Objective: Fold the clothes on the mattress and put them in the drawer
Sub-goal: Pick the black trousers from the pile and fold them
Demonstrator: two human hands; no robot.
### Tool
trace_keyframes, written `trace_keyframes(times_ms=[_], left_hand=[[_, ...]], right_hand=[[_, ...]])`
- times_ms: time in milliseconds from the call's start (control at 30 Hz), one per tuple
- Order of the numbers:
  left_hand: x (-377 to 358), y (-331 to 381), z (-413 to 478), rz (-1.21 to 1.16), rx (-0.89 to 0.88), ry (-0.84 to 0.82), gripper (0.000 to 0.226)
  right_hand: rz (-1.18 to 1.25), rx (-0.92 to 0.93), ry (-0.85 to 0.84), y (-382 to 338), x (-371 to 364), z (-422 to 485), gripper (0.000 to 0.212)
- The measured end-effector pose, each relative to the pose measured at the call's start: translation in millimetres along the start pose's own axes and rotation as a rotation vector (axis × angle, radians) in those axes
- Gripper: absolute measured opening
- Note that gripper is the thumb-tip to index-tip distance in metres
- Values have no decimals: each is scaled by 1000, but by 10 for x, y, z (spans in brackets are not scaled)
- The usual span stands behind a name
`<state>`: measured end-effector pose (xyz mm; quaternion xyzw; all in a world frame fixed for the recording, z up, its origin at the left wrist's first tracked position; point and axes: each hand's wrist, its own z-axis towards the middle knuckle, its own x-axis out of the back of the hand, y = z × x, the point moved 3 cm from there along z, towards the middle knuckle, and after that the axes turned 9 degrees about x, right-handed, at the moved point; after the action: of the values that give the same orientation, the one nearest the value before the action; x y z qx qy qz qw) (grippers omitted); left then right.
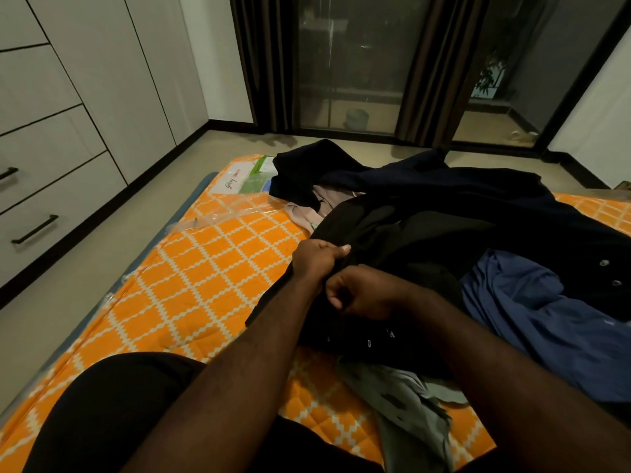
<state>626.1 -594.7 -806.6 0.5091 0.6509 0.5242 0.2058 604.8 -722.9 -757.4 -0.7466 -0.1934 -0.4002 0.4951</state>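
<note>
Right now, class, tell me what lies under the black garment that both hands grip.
Under the black garment, a grey garment pokes out at the near edge and a pink garment at the far edge, all on the orange mattress. Anything else beneath is covered.

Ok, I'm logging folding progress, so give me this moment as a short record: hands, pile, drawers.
left hand: grips the edge of the black garment
right hand: grips the same garment, beside the left hand
pile: blue garment, grey garment and pink garment, unfolded, on the mattress
drawers: shut
folded items: none in view
</note>
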Motion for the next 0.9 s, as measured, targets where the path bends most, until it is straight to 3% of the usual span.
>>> trace_keyframes(times_ms=[200,300,367,433,500,567,667,767,900], left_hand=[[45,-6,16,102,-51,-27,27],[148,84,-12,352,-257,87,38],[238,209,-124,512,-413,147,26],[290,317,-243,663,-467,-40,16],[282,346,-424,907,-444,-363,24],[227,262,-596,1128,-415,-558,35],[35,-47,-737,1239,-447,-655,61],[-74,-284,-800,1290,-486,-627,88],[56,-278,-809,1070,-523,-543,36]], right_hand=[[72,-92,23,150,-119,5,21],[49,-166,54,242,-131,-44,21],[-8,-199,57,283,-97,-86,18],[-129,-235,48,302,-46,-115,17],[-216,-286,28,297,15,-156,15],[-266,-338,-21,269,68,-229,10],[-327,-400,-161,267,59,-350,9],[-282,-452,-276,237,0,-476,20],[-305,-417,-222,136,-81,-604,36]])
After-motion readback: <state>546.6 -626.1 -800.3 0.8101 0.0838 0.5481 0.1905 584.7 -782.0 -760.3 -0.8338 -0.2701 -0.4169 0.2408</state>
